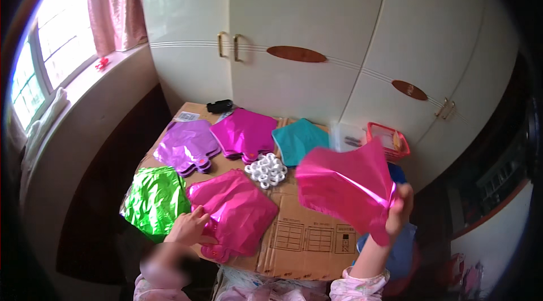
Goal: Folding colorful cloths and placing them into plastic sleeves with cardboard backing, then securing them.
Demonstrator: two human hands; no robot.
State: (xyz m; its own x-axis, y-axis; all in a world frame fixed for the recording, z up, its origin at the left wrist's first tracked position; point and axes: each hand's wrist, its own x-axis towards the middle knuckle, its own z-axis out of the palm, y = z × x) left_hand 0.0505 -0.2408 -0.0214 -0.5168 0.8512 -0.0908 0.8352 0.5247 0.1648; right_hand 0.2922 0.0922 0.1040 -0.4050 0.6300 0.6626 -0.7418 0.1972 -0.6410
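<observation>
My right hand (pixel 400 210) is closed on the lower right edge of a shiny pink foil piece (pixel 345 182), raised above the right side of the cardboard. The piece is thin and creased and hangs to the left of my fingers. My left hand (pixel 189 226) lies at the left edge of a stack of pink foil pieces (pixel 240 205), thumb and fingers apart. The stack has rounded tabs at its lower left. Just beside that hand is a green foil stack (pixel 155 199).
Purple (pixel 186 143), magenta (pixel 246 131) and teal foil stacks (pixel 301 140) lie along the back of the cardboard (pixel 300 244). White rings (pixel 266 171) are heaped mid-board. A red basket (pixel 390 140) stands at the back right, before white cabinets (pixel 300 7). A black object (pixel 219 106) lies back left.
</observation>
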